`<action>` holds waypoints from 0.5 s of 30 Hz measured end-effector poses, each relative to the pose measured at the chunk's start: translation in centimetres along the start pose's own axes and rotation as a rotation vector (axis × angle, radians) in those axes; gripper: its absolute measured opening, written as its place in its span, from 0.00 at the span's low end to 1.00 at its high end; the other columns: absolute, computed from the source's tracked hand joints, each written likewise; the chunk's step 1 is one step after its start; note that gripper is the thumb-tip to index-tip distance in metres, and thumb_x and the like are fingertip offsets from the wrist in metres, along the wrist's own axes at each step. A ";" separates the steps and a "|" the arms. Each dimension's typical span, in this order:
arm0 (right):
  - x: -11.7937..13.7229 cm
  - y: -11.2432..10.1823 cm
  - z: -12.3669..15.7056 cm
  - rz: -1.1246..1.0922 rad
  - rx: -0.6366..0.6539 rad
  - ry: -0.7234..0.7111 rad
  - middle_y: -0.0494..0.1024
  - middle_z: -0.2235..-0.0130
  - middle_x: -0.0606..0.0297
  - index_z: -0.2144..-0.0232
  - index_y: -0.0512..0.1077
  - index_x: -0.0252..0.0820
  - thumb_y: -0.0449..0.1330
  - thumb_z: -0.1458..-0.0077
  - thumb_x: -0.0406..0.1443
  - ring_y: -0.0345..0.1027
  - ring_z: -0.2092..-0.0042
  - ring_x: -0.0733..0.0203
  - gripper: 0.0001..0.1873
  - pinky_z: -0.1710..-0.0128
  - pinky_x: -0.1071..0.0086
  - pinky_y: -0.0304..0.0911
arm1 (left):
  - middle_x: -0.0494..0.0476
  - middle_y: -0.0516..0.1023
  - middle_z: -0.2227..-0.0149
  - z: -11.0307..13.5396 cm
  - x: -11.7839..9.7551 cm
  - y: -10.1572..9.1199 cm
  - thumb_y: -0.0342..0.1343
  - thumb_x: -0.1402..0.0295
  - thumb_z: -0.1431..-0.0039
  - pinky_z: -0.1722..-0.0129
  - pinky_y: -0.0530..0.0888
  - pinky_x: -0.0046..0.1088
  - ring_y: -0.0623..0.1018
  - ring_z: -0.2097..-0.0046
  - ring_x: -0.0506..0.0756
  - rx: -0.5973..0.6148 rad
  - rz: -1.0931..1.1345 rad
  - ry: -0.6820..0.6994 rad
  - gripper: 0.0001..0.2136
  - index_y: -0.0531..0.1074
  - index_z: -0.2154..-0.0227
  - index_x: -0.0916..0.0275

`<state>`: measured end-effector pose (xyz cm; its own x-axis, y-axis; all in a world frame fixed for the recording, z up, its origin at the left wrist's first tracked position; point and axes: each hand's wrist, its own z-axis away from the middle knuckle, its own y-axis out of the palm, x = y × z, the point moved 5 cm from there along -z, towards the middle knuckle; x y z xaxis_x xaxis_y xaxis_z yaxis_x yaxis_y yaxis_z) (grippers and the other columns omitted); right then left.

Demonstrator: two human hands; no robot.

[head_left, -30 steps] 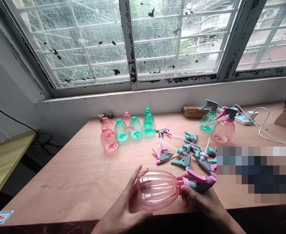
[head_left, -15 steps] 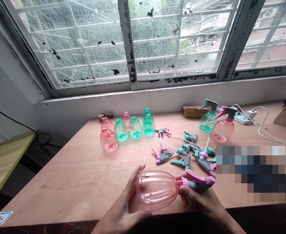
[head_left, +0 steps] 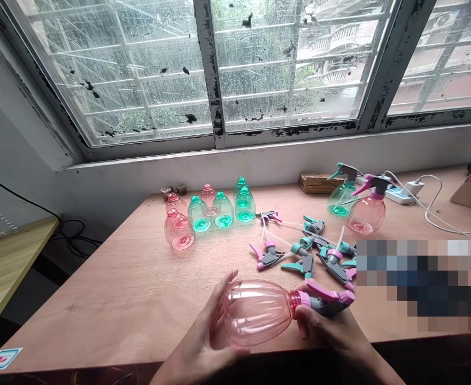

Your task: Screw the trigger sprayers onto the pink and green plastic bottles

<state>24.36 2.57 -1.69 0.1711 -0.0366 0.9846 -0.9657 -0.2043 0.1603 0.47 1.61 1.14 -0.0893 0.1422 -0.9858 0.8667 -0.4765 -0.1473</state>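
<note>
A clear pink spray bottle [head_left: 257, 313] lies sideways in the air near the table's front edge, held between both hands. My left hand [head_left: 205, 331] is wrapped round its base end. At the neck, my right hand [head_left: 323, 323] grips the pink collar of the pink-and-grey spray head [head_left: 329, 299], which sits on the bottle's mouth. The fingers behind the bottle are partly hidden. Just beyond lies a pile of loose spray heads [head_left: 303, 264], pink-grey and green-grey, with thin white tubes.
Several open pink bottles [head_left: 179, 232] and green bottles [head_left: 222, 214] stand at the back left. A green spray bottle [head_left: 341, 200] and another pink one [head_left: 365, 214] stand back right, by a power strip [head_left: 403, 197] and white cable. A brown box [head_left: 319, 183] lies against the wall.
Almost nothing differs. The bottle and my left hand have shifted very slightly; my right hand keeps its grip at the neck.
</note>
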 end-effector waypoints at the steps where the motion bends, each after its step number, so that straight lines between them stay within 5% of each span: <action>1: 0.0 0.0 0.0 0.000 -0.002 0.001 0.74 0.81 0.70 0.62 0.71 0.41 0.65 0.44 0.49 0.63 0.78 0.63 0.19 0.74 0.67 0.55 | 0.54 0.47 0.28 0.0 0.1 0.0 0.66 0.67 0.44 0.31 0.49 0.50 0.50 0.29 0.65 -0.006 -0.019 0.009 0.44 0.44 0.33 0.39; 6: 0.0 0.0 0.1 -0.014 -0.023 0.000 0.74 0.80 0.70 0.61 0.71 0.41 0.65 0.44 0.49 0.64 0.76 0.62 0.19 0.72 0.67 0.57 | 0.57 0.48 0.28 0.2 0.6 0.1 0.69 0.66 0.47 0.32 0.52 0.52 0.55 0.30 0.67 0.017 0.065 -0.015 0.50 0.38 0.32 0.39; 10: 0.0 0.1 0.2 -0.007 -0.010 0.030 0.74 0.80 0.70 0.62 0.71 0.41 0.66 0.46 0.49 0.64 0.77 0.63 0.19 0.73 0.68 0.56 | 0.55 0.45 0.28 0.1 0.6 0.1 0.69 0.62 0.49 0.32 0.56 0.48 0.52 0.29 0.66 0.014 0.168 -0.035 0.47 0.44 0.33 0.42; 15: 0.1 0.0 0.1 0.010 -0.029 0.014 0.74 0.81 0.70 0.61 0.71 0.41 0.65 0.45 0.50 0.63 0.77 0.63 0.19 0.73 0.67 0.55 | 0.54 0.45 0.28 0.0 0.3 0.0 0.67 0.67 0.45 0.31 0.52 0.49 0.52 0.29 0.66 0.006 0.019 -0.003 0.44 0.45 0.33 0.41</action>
<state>24.38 2.44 -1.62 0.1592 -0.0243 0.9869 -0.9726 -0.1756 0.1526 0.46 1.63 0.81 -0.0743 0.1300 -0.9887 0.8653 -0.4844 -0.1287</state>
